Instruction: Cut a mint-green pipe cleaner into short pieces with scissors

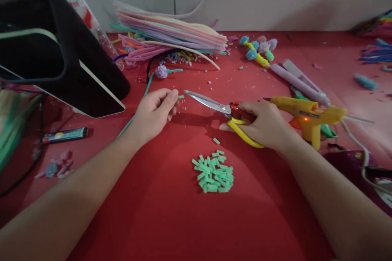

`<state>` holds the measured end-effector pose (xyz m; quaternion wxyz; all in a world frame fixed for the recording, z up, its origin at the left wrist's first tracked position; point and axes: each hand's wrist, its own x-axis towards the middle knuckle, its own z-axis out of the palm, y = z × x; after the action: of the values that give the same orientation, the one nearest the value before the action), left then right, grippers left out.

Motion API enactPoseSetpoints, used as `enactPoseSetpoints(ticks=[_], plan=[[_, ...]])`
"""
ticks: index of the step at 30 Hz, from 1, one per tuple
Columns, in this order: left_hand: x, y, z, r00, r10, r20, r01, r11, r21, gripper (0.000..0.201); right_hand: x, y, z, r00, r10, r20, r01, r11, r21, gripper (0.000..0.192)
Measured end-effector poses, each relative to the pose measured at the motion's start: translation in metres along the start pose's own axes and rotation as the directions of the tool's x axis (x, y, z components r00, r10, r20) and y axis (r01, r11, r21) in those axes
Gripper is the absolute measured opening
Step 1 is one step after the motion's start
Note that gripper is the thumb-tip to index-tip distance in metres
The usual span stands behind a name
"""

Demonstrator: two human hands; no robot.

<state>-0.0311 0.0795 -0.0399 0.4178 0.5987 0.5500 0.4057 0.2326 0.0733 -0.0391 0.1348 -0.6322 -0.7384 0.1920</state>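
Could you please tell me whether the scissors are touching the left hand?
Apart. The head view shows a narrow gap of red tabletop between the tip of the scissors and the left hand.

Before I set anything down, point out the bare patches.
The red surface is bare on the near side of the green pile, and between it and left forearm or right forearm. Crowded: around the pipe cleaners and glue gun.

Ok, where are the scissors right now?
In the head view, the scissors are in the right hand, left of the yellow glue gun, blades pointing toward the left hand.
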Motion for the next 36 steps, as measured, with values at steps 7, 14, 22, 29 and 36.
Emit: enactPoseSetpoints(ticks=[7, 14, 22, 29, 36], plan=[[-0.0002, -0.0014, -0.0016, 1.000, 0.008, 0.005, -0.008, 1.000, 0.000, 0.032, 0.0014, 0.0004, 0.0007, 1.000, 0.008, 0.018, -0.007, 1.000, -0.013, 0.066], [-0.0005, -0.0024, -0.0019, 1.000, 0.000, 0.020, 0.001, 0.999, -0.034, 0.031, 0.0011, 0.0005, 0.0019, 1.000, 0.003, 0.008, -0.003, 1.000, -0.028, 0.067], [-0.0002, -0.0040, -0.0024, 0.999, 0.001, 0.033, 0.001, 0.999, -0.047, 0.030, 0.0020, -0.0002, 0.0018, 0.999, 0.032, -0.005, -0.032, 0.998, -0.046, 0.071], [0.0014, -0.0080, -0.0035, 0.999, 0.034, 0.010, -0.033, 0.999, -0.030, 0.028, -0.0004, 0.0032, -0.0015, 1.000, -0.028, 0.012, 0.027, 0.998, 0.049, 0.066], [0.0009, -0.0065, -0.0041, 0.999, 0.033, 0.006, -0.033, 0.999, -0.023, 0.027, 0.0016, 0.0007, -0.0005, 0.999, -0.040, 0.000, 0.040, 0.999, 0.000, 0.067]])
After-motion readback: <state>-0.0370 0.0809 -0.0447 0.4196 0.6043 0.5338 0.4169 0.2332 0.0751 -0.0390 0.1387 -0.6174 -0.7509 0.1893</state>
